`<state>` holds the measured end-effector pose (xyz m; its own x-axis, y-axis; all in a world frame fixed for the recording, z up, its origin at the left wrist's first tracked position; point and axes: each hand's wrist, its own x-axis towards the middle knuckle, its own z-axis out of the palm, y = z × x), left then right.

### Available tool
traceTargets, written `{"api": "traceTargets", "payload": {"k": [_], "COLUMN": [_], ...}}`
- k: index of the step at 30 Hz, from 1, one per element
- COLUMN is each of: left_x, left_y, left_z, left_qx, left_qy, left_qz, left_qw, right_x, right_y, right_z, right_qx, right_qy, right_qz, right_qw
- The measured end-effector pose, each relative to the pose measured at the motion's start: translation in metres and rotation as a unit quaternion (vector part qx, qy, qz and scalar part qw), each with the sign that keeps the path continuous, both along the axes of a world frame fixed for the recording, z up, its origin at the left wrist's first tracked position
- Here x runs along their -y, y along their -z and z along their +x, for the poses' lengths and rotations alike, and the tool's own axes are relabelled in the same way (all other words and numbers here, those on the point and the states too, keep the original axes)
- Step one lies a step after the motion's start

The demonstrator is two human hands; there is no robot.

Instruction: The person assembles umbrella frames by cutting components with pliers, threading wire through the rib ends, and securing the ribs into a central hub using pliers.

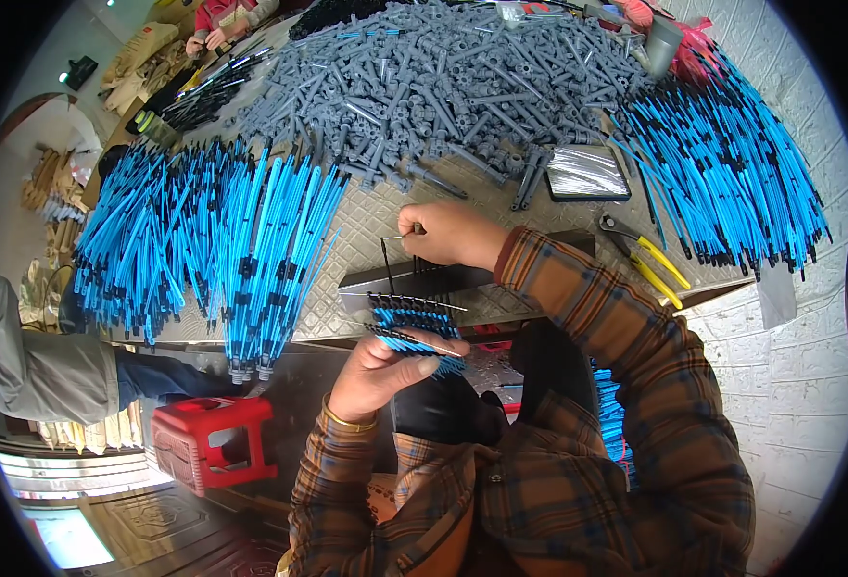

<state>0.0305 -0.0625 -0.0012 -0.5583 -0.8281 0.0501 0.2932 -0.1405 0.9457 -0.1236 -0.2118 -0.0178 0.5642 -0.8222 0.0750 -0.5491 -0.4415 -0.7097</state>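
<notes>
My left hand point(378, 377) is closed round a bundle of blue rods with black ends point(412, 322), held at the table's near edge. Thin silver pins cross the black ends of this bundle. Above it, my right hand point(453, 234) is closed in a pinch, with a thin metal pin point(391, 238) showing at its fingertips. A slim black rod end point(386, 267) stands upright just below that pin; whether the two are joined, I cannot tell. Under my right hand lies a dark grey metal bar point(472, 278).
A big heap of grey plastic parts point(443, 87) covers the far table. Blue rods lie in piles at left point(169, 231) and right point(732, 173). A black tray of silver pins point(587, 175) and yellow-handled pliers point(657, 269) lie at right. A red stool point(178, 447) stands lower left; other people are nearby.
</notes>
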Motion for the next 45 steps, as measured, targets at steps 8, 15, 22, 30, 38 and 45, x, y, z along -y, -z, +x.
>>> {"api": "traceTargets", "payload": {"k": [8, 15, 22, 30, 38, 45], "left_x": [0.0, 0.0, 0.002, -0.007, 0.004, 0.005], "left_y": [0.001, 0.0, 0.003, -0.011, -0.001, 0.004], "left_z": [0.001, 0.004, 0.004, -0.002, -0.013, -0.007], "left_qx": [0.001, 0.003, -0.009, 0.021, 0.039, -0.02], "left_qy": [-0.003, 0.002, 0.003, -0.019, 0.023, 0.033], "left_qz": [-0.003, -0.009, -0.003, -0.066, -0.087, -0.036], "left_qw": [1.0, 1.0, 1.0, 0.997, 0.995, 0.999], "right_x": [0.002, -0.002, 0.009, 0.01, -0.018, -0.023], "right_y": [0.001, -0.01, 0.015, 0.006, -0.028, -0.053], "right_z": [0.004, 0.008, 0.009, -0.02, -0.048, -0.055], "right_qx": [-0.017, -0.045, 0.099, 0.019, -0.039, -0.097], "right_qy": [-0.002, -0.004, -0.049, -0.053, -0.101, -0.216], "right_qz": [-0.017, -0.009, -0.046, -0.024, -0.141, -0.167], "right_qw": [1.0, 0.999, 0.993, 0.998, 0.984, 0.957]}}
